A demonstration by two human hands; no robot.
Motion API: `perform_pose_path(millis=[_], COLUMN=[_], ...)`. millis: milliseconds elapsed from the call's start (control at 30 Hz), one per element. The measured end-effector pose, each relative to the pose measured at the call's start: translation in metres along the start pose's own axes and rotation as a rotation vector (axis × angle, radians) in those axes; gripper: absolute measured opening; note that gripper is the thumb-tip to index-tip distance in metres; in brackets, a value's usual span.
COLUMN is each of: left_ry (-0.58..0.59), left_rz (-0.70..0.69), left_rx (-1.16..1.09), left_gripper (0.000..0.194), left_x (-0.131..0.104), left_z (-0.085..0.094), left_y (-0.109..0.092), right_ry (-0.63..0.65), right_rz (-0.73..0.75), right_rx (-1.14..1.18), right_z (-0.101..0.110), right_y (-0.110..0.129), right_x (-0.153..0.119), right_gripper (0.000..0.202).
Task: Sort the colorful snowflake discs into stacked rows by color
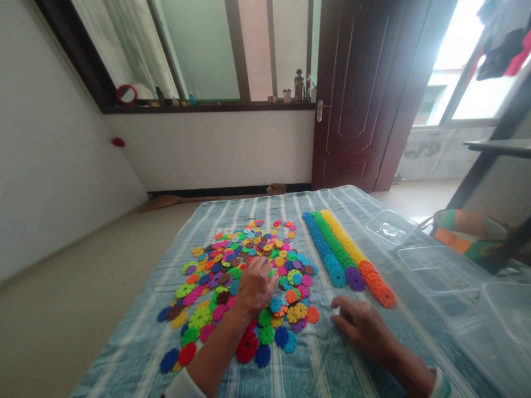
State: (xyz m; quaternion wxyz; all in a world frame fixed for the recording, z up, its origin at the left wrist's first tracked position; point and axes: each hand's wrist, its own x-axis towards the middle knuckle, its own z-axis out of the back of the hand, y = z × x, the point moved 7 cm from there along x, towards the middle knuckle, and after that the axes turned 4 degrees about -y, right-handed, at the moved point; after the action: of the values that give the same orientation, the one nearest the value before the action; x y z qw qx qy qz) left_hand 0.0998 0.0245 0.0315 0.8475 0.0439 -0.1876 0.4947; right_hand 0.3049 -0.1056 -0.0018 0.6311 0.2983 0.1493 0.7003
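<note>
So, the left hand (256,284) is down in the mixed pile of slotted plastic discs (199,318) (can't tell if its fingers have pinched one). The right hand (367,329) is loosely curled, thumb apart, nothing visible in it, near the purple discs (355,279) and orange discs (375,282), all on a striped blue cloth (136,359).

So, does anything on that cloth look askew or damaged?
No damage that I can see. Slightly uneven: the orange discs extend closer to the camera than the neighbouring purple discs, so their ends don't line up.
</note>
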Motion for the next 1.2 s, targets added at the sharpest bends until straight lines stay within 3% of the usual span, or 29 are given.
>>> perform_pose_path(millis=[167,300,500,700,900,1067,1200], left_ry=[0.149,0.244,0.192,0.232,0.260,0.164,0.100], left_rz=[-0.084,0.040,0.152,0.144,0.122,0.061,0.099], left_rx=[-0.066,-0.012,0.120,0.157,0.159,0.128,0.119], left_gripper=[0.037,0.043,0.045,0.048,0.038,0.025,0.025], left_x=[0.028,0.037,0.009,-0.015,-0.020,0.013,0.055], left_z=[-0.015,-0.021,-0.009,-0.002,0.005,0.011,-0.002], left_y=[-0.021,-0.001,0.032,0.023,0.011,0.004,0.007], right_ry=[0.002,0.001,0.009,-0.028,-0.046,-0.019,-0.005], right_rz=[0.004,0.002,0.010,0.016,0.031,0.014,0.012], right_rx=[0.008,0.012,-0.004,-0.001,0.000,-0.003,-0.001], right_z=[-0.004,-0.006,-0.009,-0.009,-0.009,-0.010,-0.010], right_y=[-0.003,-0.005,-0.007,-0.009,-0.010,-0.010,-0.010], right_x=[-0.002,-0.003,-0.006,-0.007,-0.008,-0.007,-0.006], right_gripper=[0.016,0.017,0.019,0.018,0.018,0.018,0.017])
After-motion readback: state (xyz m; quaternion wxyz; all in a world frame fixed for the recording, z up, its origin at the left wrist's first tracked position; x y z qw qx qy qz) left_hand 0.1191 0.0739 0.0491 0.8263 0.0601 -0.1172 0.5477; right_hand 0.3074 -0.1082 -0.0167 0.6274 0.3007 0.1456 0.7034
